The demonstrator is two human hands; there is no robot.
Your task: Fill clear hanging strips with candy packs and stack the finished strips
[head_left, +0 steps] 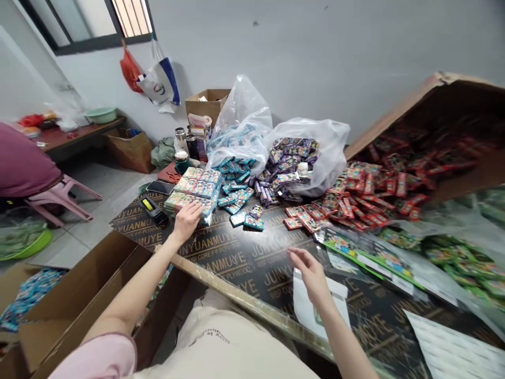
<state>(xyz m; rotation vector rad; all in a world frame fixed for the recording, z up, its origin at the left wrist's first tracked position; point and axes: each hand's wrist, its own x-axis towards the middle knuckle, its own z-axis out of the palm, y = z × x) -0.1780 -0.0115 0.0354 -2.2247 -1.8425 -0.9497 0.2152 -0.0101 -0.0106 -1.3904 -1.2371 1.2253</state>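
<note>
My left hand rests on the near edge of a stack of flat, colourful packs, its fingers stretched out and lying on top. Wrapped in clear film, the stack sits on the dark plywood table. My right hand hovers above the table with fingers loosely extended and nothing visible in them. Beneath its wrist lies a white sheet or pouch. Between the hands and the back wall are loose blue packs, purple packs and a heap of red packs.
A tilted cardboard box spills red packs on the right, near green packs. A black tape-like device, phone and scissors lie left. Open cartons stand below the table edge. Another person sits far left.
</note>
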